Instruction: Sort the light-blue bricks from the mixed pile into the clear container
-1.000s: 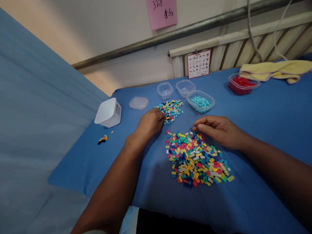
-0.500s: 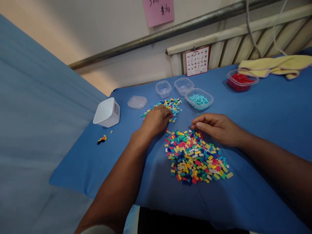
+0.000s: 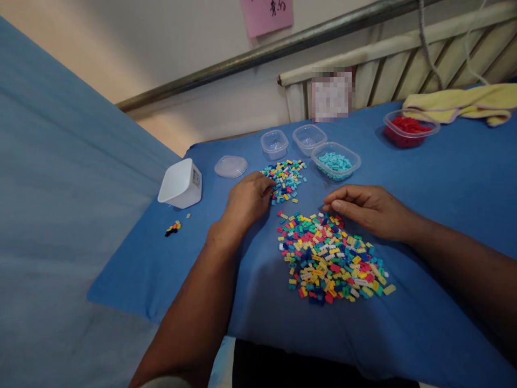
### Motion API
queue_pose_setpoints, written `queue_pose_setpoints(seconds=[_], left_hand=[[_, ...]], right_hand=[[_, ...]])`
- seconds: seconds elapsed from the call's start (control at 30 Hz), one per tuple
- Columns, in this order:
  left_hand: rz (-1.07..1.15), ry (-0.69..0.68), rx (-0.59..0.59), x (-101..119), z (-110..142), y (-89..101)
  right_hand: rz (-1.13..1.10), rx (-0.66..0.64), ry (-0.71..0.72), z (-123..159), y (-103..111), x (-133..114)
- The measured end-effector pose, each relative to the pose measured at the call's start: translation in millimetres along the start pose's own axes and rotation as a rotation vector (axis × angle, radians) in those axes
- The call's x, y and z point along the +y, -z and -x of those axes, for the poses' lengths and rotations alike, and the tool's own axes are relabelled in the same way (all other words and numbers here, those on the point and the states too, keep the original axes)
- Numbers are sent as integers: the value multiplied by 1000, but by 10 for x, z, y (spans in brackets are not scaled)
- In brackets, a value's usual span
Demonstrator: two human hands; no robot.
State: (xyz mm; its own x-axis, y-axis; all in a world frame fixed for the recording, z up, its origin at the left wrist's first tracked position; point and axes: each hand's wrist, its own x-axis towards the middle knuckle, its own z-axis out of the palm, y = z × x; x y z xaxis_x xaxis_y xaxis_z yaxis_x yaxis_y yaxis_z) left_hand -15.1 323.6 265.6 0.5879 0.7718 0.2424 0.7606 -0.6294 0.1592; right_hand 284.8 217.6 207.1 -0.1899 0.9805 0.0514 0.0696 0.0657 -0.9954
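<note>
My left hand (image 3: pixel 248 200) is at the left edge of the smaller pile of toy building bricks (image 3: pixel 288 175). Its fingers are bent together with the tips down among the bricks, and whatever they pinch is hidden. Just above the far right edge of the larger mixed-colour brick pile (image 3: pixel 329 256) rests my right hand (image 3: pixel 369 211). Its fingers are curled together with the thumb against them; I cannot make out anything inside. A clear tub of light-blue bricks (image 3: pixel 335 163) stands beyond the right hand.
Two clear tubs (image 3: pixel 274 144) (image 3: pixel 309 139) and a clear lid (image 3: pixel 230 166) lie at the back. On the left are a white box (image 3: pixel 181 186) and a few loose bricks (image 3: pixel 173 228). A tub of red pieces (image 3: pixel 409 129) stands back right beside a yellow cloth (image 3: pixel 460 102).
My left hand has drawn back to the left, uncovering more of the smaller pile. My right hand stays in nearly the same place by the larger pile. The view has shifted slightly.
</note>
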Motion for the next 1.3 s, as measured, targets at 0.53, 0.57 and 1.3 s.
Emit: queue_pose_setpoints(seconds=[0.53, 0.57, 1.3], left_hand=[[-31, -210, -75, -74, 90, -50], [-29, -249, -109, -46, 84, -72], [129, -153, -25, -17, 121, -48]], right_hand=[[90, 30, -8, 52, 23, -27], [92, 36, -6, 53, 21, -28], [90, 39, -23, 57, 12, -57]])
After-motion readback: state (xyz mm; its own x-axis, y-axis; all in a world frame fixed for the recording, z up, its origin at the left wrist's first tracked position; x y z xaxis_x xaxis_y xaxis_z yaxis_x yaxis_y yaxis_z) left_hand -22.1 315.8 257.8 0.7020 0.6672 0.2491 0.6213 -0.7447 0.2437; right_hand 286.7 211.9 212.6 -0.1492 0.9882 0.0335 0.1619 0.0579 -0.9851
